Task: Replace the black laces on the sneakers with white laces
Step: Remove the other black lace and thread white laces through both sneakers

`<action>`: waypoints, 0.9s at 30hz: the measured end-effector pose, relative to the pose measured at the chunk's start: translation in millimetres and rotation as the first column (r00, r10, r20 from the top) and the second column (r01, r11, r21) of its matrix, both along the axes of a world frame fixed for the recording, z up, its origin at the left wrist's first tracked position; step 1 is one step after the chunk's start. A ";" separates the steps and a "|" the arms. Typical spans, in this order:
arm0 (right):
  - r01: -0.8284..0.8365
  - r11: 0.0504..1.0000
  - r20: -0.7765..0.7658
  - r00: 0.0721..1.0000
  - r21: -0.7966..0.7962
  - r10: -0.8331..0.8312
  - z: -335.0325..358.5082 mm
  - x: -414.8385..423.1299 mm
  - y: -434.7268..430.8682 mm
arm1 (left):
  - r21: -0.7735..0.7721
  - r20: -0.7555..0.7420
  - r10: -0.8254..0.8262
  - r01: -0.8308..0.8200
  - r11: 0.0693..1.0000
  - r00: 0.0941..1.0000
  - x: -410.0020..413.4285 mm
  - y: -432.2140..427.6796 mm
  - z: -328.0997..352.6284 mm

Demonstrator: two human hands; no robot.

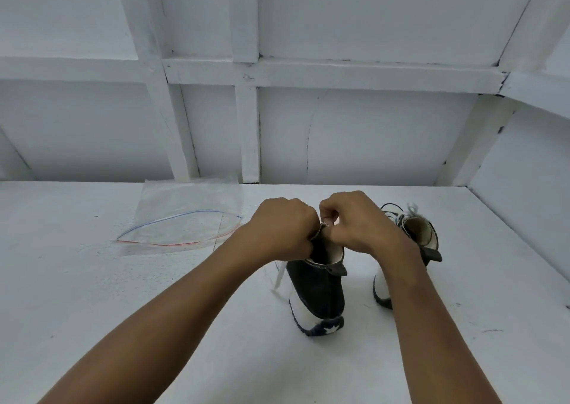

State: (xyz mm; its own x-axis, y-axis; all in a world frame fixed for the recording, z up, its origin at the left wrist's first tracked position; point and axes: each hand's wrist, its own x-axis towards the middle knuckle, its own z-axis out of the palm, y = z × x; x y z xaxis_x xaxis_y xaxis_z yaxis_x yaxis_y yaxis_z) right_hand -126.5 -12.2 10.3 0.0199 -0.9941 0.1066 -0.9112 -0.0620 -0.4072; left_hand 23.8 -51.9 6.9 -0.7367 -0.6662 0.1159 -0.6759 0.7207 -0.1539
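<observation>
Matt suede sneaker (317, 292), clear plastic bag (185, 218)

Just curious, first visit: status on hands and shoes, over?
Left hand and right hand grip top of near sneaker. White lace dangles beside it. Nothing blocking.

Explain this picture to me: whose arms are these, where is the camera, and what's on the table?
No machine here: a person works bare-handed, filmed by one camera worn on their head, looking forward and down. The left hand and right hand both curl round the top of the near sneaker, which stands on a white table; exactly what they pinch is hidden. A white lace hangs below the left hand. A second sneaker stands beside it, and a clear zip bag lies to the left.
</observation>
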 end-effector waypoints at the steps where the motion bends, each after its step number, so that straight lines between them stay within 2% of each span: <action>1: 0.005 1.000 0.026 1.000 -0.020 -0.004 1.4 -1.8 -3.5 | -0.013 -0.028 0.005 -0.006 1.000 1.000 -0.6 -3.8 1.8; 5: 0.021 0.996 0.086 0.996 -0.090 -0.013 7.7 -6.4 -16.3 | -0.025 -0.164 0.043 -0.047 0.999 0.986 2.0 -25.5 9.0; 9: 0.032 0.988 0.032 0.999 -0.148 -0.028 16.6 -4.9 -31.0 | -0.058 -0.220 -0.016 0.003 0.998 0.975 4.8 -45.4 15.7; 13: -0.011 0.990 -0.043 0.999 -0.142 0.005 16.8 2.0 -46.6 | -0.130 -0.139 -0.072 0.054 0.990 0.988 8.1 -66.2 21.9; 16: -0.012 0.991 -0.041 0.999 -0.133 0.006 7.4 4.7 -54.8 | -0.107 -0.074 -0.123 0.115 0.988 0.990 8.2 -75.2 21.8; 19: 0.008 0.990 -0.027 1.000 -0.139 -0.012 -1.6 4.2 -58.6 | -0.093 -0.086 -0.141 0.133 0.987 0.986 8.2 -79.8 12.8; 23: 0.004 0.990 -0.023 1.000 -0.142 -0.007 -7.9 2.3 -61.0 | -0.130 -0.065 -0.119 0.110 0.985 0.991 6.1 -82.8 4.5; 27: 0.012 0.997 0.038 0.999 -0.080 -0.009 -10.3 -0.8 -57.1 | -0.141 0.019 -0.037 0.039 0.989 0.999 1.5 -80.1 -0.6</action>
State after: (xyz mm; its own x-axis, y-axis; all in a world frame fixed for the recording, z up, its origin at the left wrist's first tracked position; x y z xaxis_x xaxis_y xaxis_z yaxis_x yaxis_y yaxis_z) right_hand -127.3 -69.3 -0.1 0.0045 -0.9824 0.1865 -0.8963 -0.0867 -0.4349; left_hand 25.3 -132.0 6.3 -0.7639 -0.6151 0.1951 -0.6448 0.7162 -0.2669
